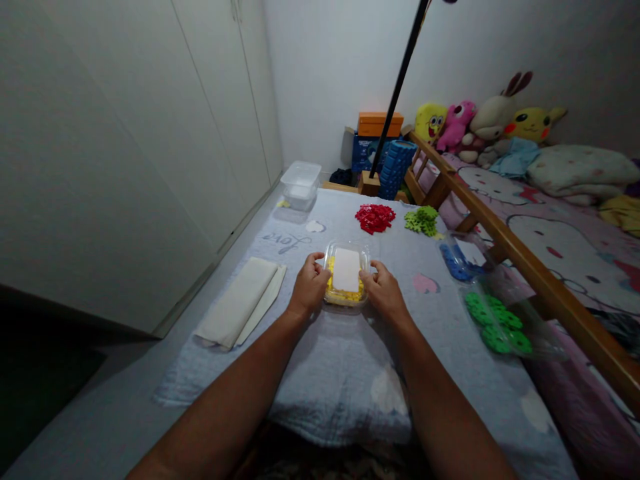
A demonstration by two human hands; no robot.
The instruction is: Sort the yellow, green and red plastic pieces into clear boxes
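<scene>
Between my two hands is a clear plastic container (346,301) with small yellow pieces inside and a blank white label (346,269) on top. My left hand (311,283) grips its left side, thumb at the rim. On the opposite side my right hand (383,285) holds it the same way, fingers curled round the edge. Whether the container rests on the cloth or is slightly lifted, I cannot tell. Beyond it lie a pile of red pieces (375,219) and a smaller pile of light green pieces (421,221).
A cloth (340,373) covers the table. Folded off-white fabric (240,300) lies left; stacked clear containers (301,181) stand at the back left. On the right are containers of blue pieces (457,261) and green pieces (495,321), beside a wooden bed rail (520,257). A black pole (400,87) rises behind.
</scene>
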